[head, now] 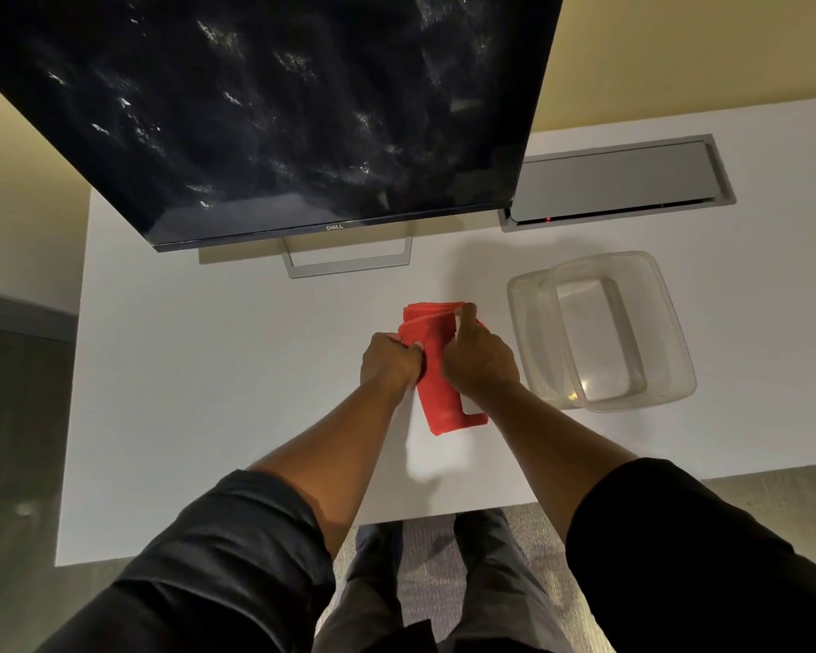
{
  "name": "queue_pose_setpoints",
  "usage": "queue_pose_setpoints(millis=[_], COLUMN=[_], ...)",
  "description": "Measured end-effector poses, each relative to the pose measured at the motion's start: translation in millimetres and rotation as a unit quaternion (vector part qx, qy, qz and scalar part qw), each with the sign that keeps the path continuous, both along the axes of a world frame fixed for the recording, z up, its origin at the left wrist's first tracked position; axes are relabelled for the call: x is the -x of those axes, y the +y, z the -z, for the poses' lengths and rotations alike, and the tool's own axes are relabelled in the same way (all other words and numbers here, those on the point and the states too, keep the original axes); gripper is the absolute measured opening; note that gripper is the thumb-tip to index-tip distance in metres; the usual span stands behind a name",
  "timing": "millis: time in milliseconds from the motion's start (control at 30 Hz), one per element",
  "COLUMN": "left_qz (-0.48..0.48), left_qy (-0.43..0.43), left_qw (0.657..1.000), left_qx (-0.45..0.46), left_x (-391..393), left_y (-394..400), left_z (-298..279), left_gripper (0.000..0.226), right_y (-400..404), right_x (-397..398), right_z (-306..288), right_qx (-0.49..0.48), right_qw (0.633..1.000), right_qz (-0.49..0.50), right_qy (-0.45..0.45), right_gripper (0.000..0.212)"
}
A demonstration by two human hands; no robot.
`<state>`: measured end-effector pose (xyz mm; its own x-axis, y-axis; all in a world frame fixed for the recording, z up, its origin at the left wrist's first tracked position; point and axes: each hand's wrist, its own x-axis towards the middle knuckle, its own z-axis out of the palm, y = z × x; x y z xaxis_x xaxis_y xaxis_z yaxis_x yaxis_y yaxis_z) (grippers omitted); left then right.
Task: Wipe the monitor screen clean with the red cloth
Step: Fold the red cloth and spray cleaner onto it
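Both hands grip the red cloth (436, 369) over the desk (217, 369), left hand (389, 360) pinching one edge, right hand (479, 358) the other; keep folds flat, then lift to smeared monitor screen (274, 106)

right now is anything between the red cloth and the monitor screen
Nothing visible. Both hands, left hand and right hand, hold the red cloth above the table; the monitor screen lies beyond, unobstructed.
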<state>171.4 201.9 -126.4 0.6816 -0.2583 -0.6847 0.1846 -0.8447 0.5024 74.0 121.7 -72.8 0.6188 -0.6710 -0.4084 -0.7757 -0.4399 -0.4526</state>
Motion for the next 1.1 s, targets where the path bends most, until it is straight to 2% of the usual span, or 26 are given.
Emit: queue_pose_setpoints(millis=[200,433,667,800,1100], left_qz=[-0.004,-0.008,-0.012,-0.012,-0.019], left_qy=[0.004,0.008,0.008,0.017,0.021], left_qw=[1.0,1.0,1.0,1.0,1.0], left_qx=[0.001,0.002,0.007,0.008,0.013], left_x=[0,2,5,7,10], left_y=[0,0,0,1,1], left_z=[0,-1,-7,-10,-18], left_gripper=[0.03,0.017,0.021,0.023,0.025], right_y=[1,1,0,-1,-3], right_x=[2,2,5,6,7], right_z=[2,1,3,2,0], right_qx=[-0.007,0.004,0.003,0.013,0.011], right_qw=[1.0,1.0,1.0,1.0,1.0], right_qz=[0.001,-0.002,-0.002,-0.008,-0.015], right_qy=[0.013,-0.001,0.01,0.006,0.021], right_gripper=[0.054,0.049,0.051,0.046,0.053])
